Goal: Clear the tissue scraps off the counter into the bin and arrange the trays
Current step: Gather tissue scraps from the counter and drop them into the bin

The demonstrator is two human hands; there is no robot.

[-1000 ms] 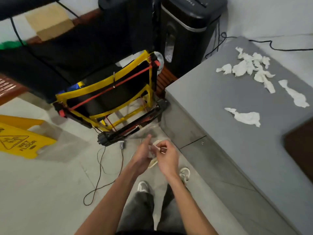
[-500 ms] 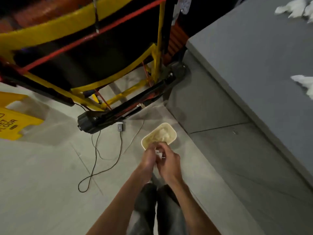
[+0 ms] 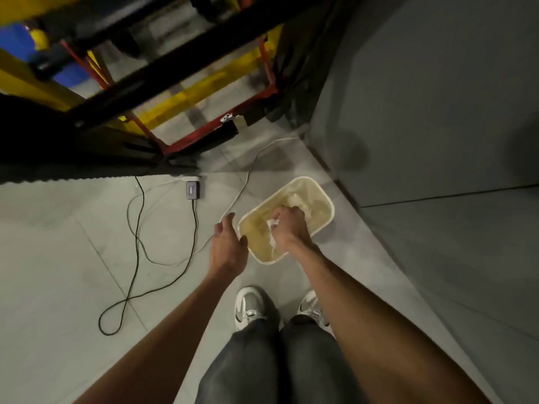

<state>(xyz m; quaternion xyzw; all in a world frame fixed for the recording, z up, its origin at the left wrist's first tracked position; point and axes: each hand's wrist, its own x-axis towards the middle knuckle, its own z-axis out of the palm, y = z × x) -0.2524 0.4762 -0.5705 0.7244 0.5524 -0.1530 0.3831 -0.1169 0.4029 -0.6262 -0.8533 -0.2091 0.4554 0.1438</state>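
A cream rectangular bin point(image 3: 320, 196) stands on the floor beside the grey counter's side wall point(image 3: 423, 112). White tissue point(image 3: 297, 201) lies inside it at the far end. My right hand point(image 3: 287, 227) is over the bin's mouth, fingers curled round a white tissue scrap point(image 3: 272, 228). My left hand point(image 3: 229, 246) hovers just left of the bin's rim, fingers relaxed and holding nothing. The counter top and the trays are out of view.
A yellow, red and black cart frame point(image 3: 204, 91) stands on the floor at the upper left. Black and white cables point(image 3: 137, 228) and a small black adapter point(image 3: 192, 190) lie on the tiles left of the bin. My shoes point(image 3: 248, 307) are just before it.
The view has dropped closer to the floor and the bin. My hands have parted: the left moved off to the bin's left side, the right went over the bin with the scrap.
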